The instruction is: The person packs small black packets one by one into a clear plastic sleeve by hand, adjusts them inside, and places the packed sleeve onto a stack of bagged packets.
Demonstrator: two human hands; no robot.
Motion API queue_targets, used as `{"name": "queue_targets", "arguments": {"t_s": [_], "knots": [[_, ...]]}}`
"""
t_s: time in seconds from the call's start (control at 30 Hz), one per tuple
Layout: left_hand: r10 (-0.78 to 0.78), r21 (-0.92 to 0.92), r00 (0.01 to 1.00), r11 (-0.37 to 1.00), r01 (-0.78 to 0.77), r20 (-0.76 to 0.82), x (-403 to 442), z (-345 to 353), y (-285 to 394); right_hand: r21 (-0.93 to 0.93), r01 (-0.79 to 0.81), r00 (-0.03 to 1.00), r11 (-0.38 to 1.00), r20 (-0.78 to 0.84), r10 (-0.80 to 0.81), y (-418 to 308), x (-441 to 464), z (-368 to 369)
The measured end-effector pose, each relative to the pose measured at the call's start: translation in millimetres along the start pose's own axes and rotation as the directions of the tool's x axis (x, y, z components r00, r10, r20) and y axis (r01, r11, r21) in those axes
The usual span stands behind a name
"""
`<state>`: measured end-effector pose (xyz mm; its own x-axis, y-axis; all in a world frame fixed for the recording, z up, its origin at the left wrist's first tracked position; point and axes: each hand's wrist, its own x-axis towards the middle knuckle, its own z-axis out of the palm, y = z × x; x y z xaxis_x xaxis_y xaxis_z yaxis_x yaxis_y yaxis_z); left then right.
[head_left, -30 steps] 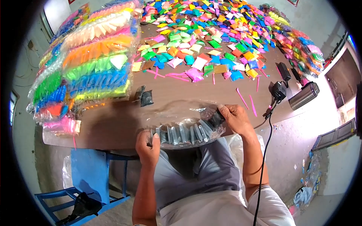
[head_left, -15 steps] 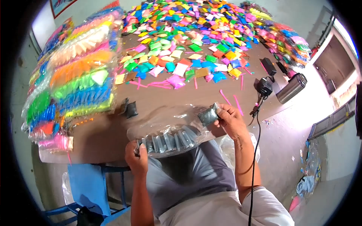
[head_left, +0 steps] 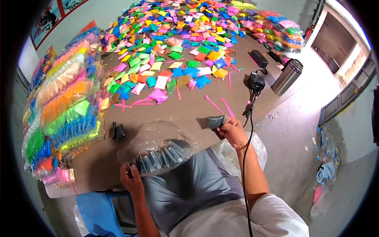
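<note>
Black cable point(head_left: 242, 170) crossing forearm point(head_left: 254, 173), flask point(head_left: 287, 78), right fingers point(head_left: 226, 128) pinching packet point(head_left: 214, 122), left fingers point(head_left: 136, 173) gripping bag point(head_left: 152, 135)

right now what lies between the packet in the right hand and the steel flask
In the head view, a pink strip and the black cable below the boxy adapter lie between the dark packet in the right hand and the flask.
</note>
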<state>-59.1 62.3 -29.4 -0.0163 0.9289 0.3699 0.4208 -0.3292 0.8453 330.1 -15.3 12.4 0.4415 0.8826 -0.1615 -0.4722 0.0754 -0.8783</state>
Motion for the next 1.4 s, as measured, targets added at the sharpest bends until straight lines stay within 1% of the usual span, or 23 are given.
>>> {"name": "queue_targets", "arguments": {"t_s": [0.07,0.17,0.3,0.37,0.4,0.5,0.53,0.6,0.63,0.7,0.73,0.83,0.87,0.93,0.97,1.0,1.07,1.1,1.17,1.2,1.27,1.3,1.4], "knots": [[0.04,0.023,0.999,0.999,-0.039,-0.03,1,0,0,-0.055,-0.024,0.998,0.998,0.057,0.027,0,2,-4],[-0.021,0.017,1.0,1.0,0.021,0.009,1,-4,-1,-0.055,-0.063,0.994,0.997,0.089,0.068,-1,4,-6],[-0.001,0.04,1.0,0.999,0.001,-0.002,1,-3,-2,-0.121,-0.067,0.995,0.99,0.059,0.074,-3,2,2],[-0.005,0.025,1.0,1.0,0.006,-0.007,1,-2,-1,-0.333,0.004,0.998,0.943,0.054,0.015,0,6,4],[0.003,0.027,1.0,1.0,-0.002,-0.006,1,-1,1,-0.333,0.004,0.998,0.943,0.053,0.015,2,7,6],[0.029,0.048,1.0,0.998,-0.029,-0.012,1,-1,-4,-0.497,0.047,0.999,0.867,0.035,-0.034,10,11,11],[0.048,0.066,0.999,0.997,-0.047,-0.018,1,-2,-4,-0.495,0.047,0.999,0.868,0.038,-0.032,19,16,9],[0.036,0.064,0.999,0.997,-0.035,-0.023,1,-2,2,-0.667,0.245,0.962,0.704,0.077,-0.262,35,24,4],[0.024,0.059,0.999,0.998,-0.023,-0.025,1,-1,6,-0.666,0.245,0.962,0.705,0.079,-0.26,26,18,16],[0.051,0.058,0.998,0.997,-0.048,-0.039,2,0,4,-0.85,0.169,0.974,0.499,0.065,-0.219,8,6,37],[0.077,0.058,0.996,0.996,-0.074,-0.052,1,1,3,-0.849,0.17,0.974,0.501,0.067,-0.216,11,7,36],[0.015,0.061,1.0,0.998,-0.013,-0.024,1,-2,1,-0.7,0.216,0.968,0.681,0.062,-0.244,24,14,32],[0.015,0.074,0.999,0.997,-0.013,-0.032,3,-2,-2,-0.679,0.135,0.986,0.721,0.022,-0.163,23,13,26],[-0.03,0.033,0.999,0.999,0.032,-0.044,7,0,-4,-0.569,0.111,0.986,0.815,-0.041,-0.163,25,10,23],[-0.035,0.024,0.999,0.999,0.035,-0.02,12,-2,-4,-0.503,0.154,0.981,0.851,-0.025,-0.193,28,10,20],[-0.036,0.034,0.999,0.999,0.037,-0.025,17,-3,-2,-0.424,0.081,0.991,0.902,-0.059,-0.117,14,1,28],[-0.095,0.026,0.995,0.995,0.095,0.008,26,-3,1,-0.258,0.054,0.998,0.965,0.003,-0.055,13,-5,19],[-0.096,0.028,0.995,0.995,0.095,0.006,29,-3,5,-0.257,0.053,0.999,0.965,0.004,-0.054,14,-10,19],[-0.153,0.008,0.988,0.988,0.153,0.005,33,-3,12,0.056,0.011,0.996,0.998,0.093,-0.016,17,-25,19],[-0.152,0.008,0.988,0.988,0.152,0.004,32,-2,12,0.056,0.011,0.995,0.998,0.094,-0.016,18,-32,20],[-0.078,0.086,0.996,0.993,0.081,-0.039,30,-1,8,0.173,-0.083,0.971,0.981,0.235,0.041,23,-46,20],[-0.082,0.089,0.996,0.992,0.085,-0.039,28,0,10,0.216,-0.1,0.967,0.971,0.252,0.044,28,-52,21],[-0.09,0.032,0.993,0.995,0.092,-0.071,23,0,14,0.135,-0.113,0.953,0.984,0.296,0.068,45,-63,30]]}}
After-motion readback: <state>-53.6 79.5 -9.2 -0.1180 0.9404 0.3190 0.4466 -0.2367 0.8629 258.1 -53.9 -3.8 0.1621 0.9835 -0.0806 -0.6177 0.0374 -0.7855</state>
